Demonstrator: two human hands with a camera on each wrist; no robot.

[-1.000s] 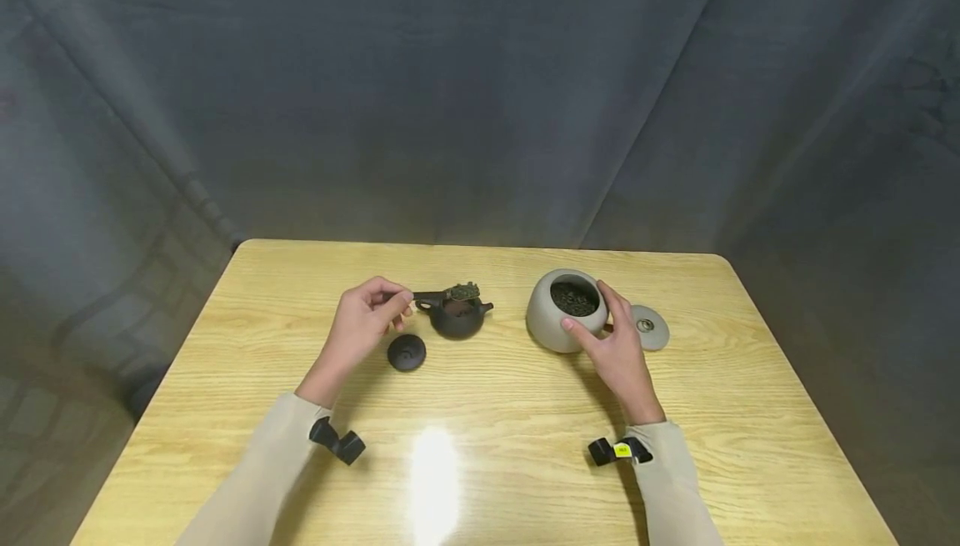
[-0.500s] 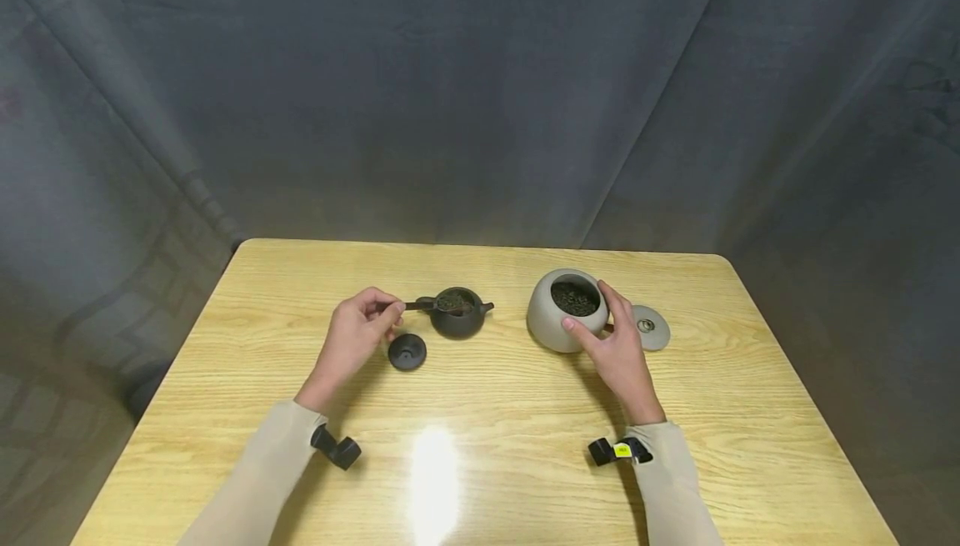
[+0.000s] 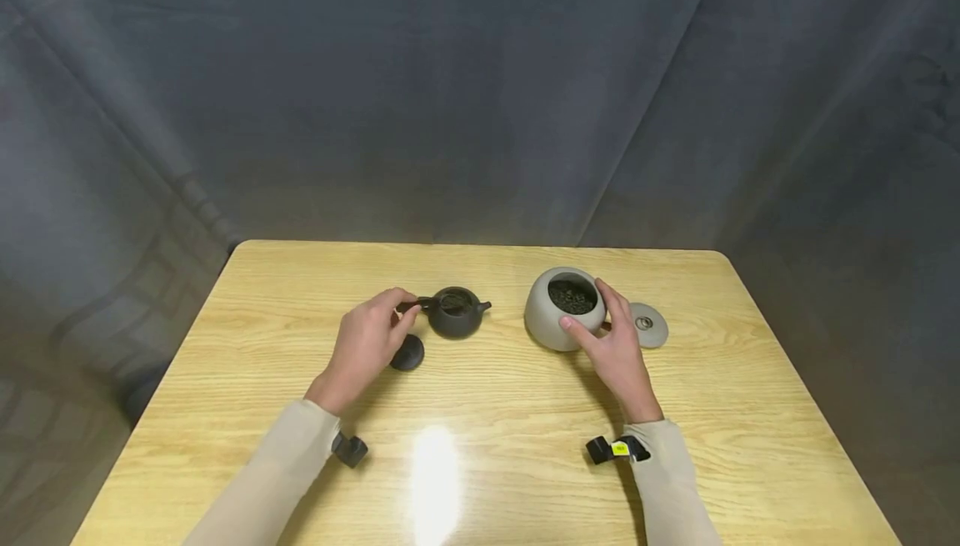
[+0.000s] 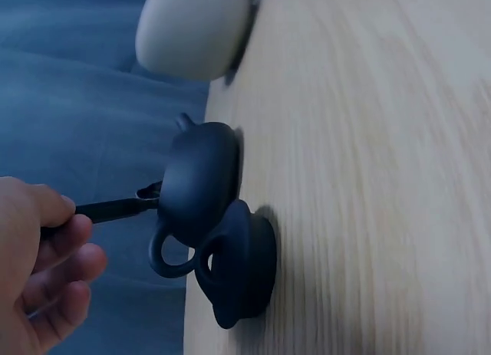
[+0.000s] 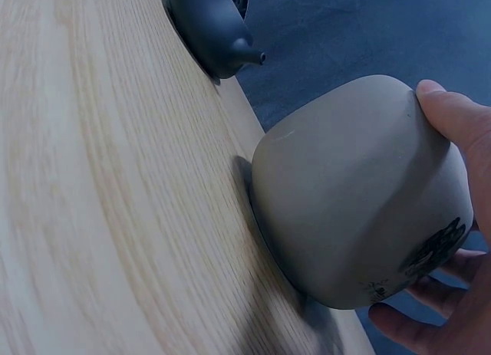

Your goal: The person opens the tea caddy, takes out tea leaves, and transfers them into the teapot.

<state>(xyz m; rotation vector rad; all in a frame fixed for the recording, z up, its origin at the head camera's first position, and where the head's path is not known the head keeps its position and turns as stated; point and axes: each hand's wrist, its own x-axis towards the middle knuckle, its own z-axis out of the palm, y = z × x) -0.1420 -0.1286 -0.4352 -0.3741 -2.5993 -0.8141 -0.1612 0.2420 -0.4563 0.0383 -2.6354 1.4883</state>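
My left hand (image 3: 363, 350) pinches the dark handle of a tea scoop (image 4: 115, 210) between thumb and fingers. The scoop's head is at the mouth of a small black teapot (image 3: 454, 325), where dark tea leaves show; the left wrist view hides most of its bowl behind the rim. A black teapot lid (image 3: 407, 353) lies on the table below the pot's handle. At the right, my right hand (image 3: 618, 358) grips a round grey tea jar (image 3: 546, 323) by its rim and side. Dark tea leaves (image 3: 572, 296) lie inside the jar.
A flat grey jar lid (image 3: 649, 326) with a ring-like knob lies right of the jar, partly behind the right hand. Everything stands on a light wooden table (image 3: 510, 438). A dark grey curtain (image 3: 480, 96) hangs behind the table's far edge.
The scoop, first heaped with tea leaves above the teapot, has come down and tipped into the pot's mouth. The left hand has turned over. The right hand stays on the jar.
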